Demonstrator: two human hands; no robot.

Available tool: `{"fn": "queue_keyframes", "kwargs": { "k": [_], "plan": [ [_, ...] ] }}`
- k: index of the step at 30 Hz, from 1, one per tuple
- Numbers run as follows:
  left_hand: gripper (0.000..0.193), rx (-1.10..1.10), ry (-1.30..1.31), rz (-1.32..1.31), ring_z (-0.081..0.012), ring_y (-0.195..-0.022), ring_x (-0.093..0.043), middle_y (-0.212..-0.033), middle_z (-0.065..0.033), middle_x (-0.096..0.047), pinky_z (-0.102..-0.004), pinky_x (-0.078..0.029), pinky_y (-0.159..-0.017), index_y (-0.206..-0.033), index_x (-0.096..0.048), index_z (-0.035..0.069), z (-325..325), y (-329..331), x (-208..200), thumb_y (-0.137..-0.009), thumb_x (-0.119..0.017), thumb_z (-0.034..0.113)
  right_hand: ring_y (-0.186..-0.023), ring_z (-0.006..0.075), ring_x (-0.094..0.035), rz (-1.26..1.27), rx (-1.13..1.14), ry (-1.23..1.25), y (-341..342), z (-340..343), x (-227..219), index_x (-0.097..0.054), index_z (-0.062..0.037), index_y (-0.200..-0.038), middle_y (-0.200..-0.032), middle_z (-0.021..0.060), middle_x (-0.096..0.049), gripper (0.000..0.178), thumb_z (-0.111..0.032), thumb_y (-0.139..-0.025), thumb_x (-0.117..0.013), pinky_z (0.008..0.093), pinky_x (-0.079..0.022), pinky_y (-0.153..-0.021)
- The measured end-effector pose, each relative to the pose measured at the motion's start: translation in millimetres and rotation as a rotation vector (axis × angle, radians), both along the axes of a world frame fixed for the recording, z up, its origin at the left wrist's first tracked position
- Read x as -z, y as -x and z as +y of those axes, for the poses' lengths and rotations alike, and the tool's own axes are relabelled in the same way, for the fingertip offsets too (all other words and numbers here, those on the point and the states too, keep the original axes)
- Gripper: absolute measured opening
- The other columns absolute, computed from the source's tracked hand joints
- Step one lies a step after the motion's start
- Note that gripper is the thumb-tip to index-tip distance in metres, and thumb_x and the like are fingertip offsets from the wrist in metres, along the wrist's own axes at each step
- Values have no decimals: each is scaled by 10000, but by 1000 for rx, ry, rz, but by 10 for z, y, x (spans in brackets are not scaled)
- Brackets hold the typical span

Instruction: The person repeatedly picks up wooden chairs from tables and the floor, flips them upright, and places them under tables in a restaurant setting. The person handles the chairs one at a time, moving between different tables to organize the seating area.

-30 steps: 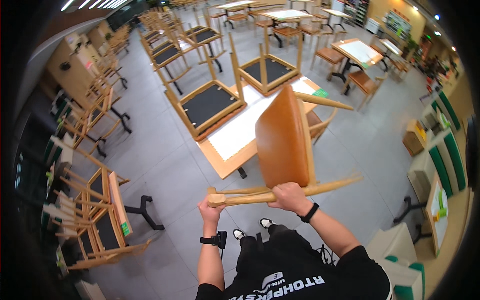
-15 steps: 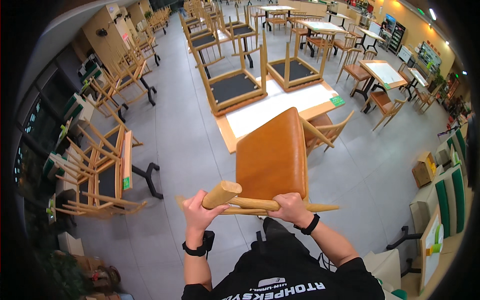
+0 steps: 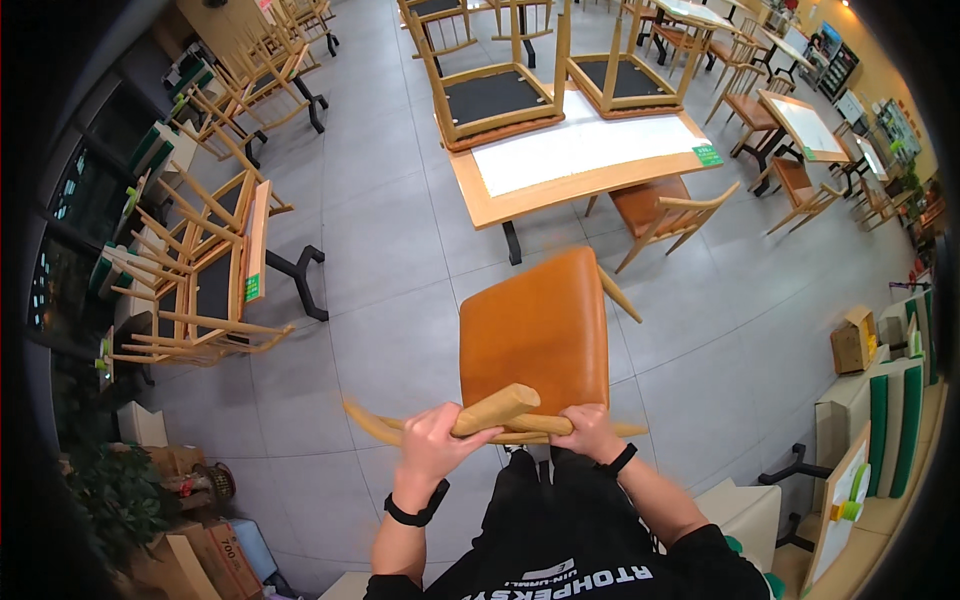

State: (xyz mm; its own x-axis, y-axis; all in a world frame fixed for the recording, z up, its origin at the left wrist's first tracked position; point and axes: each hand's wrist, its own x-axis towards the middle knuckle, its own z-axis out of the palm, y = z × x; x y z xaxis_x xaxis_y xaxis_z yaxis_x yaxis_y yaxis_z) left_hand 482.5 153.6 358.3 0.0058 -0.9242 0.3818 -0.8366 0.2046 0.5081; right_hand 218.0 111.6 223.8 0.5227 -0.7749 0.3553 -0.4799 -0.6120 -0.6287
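In front of my body is a wooden chair (image 3: 535,325) with a brown leather-like seat, tilted so that the seat's top shows. My left hand (image 3: 435,440) is closed round a thick wooden bar of it, whose blunt end points up past my fingers. My right hand (image 3: 590,433) grips a wooden rail at the seat's near edge. A curved wooden part sticks out on both sides below my hands, and one leg shows at the far right of the seat. The other legs are hidden. Beyond the chair stands a table (image 3: 490,208) bearing two upturned chairs (image 3: 500,100).
Another brown-seated chair (image 3: 655,210) stands at the table's right side. More tables with upturned chairs (image 3: 215,270) line the left. Bench seats (image 3: 890,430) and a small table (image 3: 840,510) are at the right. Cardboard boxes (image 3: 215,560) and a plant (image 3: 120,500) lie lower left.
The chair, held in both hands, no longer overlaps the table's edge in view; floor shows between them. The wooden bar in my left hand has swung to the right. The view has tilted downward.
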Motion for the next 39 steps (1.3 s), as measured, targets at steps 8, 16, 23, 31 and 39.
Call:
{"fn": "queue_keyframes", "kwargs": {
  "k": [8,16,23,31,39],
  "plan": [
    [506,112,-177,-93,-240,-446,-538,-518,-69,-511,-318,-428,-417,-631,-461,69,-941,553,461,-671,-809,435,-568,277,-625,-25,159,-118,403,-401,887,-639,-55,-705,-618,101,-615,302,-284,-581,-792,380,-506,-536],
    [480,140,-266,-176,-260,-474,-574,-537,-82,-543,-340,-461,-436,-657,-483,63,-1928,1105,1437,-728,-745,459,-787,353,-635,-21,450,-443,463,-1234,1783,-647,-16,-830,-813,166,-656,238,-108,-647,-769,418,-506,-696],
    [461,201,-325,-224,-270,-472,-575,-508,-84,-532,-351,-455,-426,-675,-479,76,-2437,1482,2264,-758,-720,460,-949,382,-603,-129,530,-575,737,-1758,2679,-640,-11,-945,-945,206,-649,305,-62,-665,-748,427,-481,-828],
    [428,401,-593,-3,-298,-742,-651,-823,-147,-654,-395,-521,-653,-988,-568,63,-2393,1964,2510,-751,-733,380,-1047,301,-586,-267,403,-645,1591,-1867,3500,-588,-43,-962,-1074,139,-623,258,3,-727,-682,390,-427,-948],
    [551,440,-816,-250,-291,-876,-626,-905,-101,-645,-405,-477,-824,-986,-621,73,-1507,917,3136,-682,-733,519,-1084,291,-594,-238,552,-685,1895,-1831,3733,-583,-68,-1006,-1173,168,-610,258,4,-768,-651,344,-458,-907]
  ]
}}
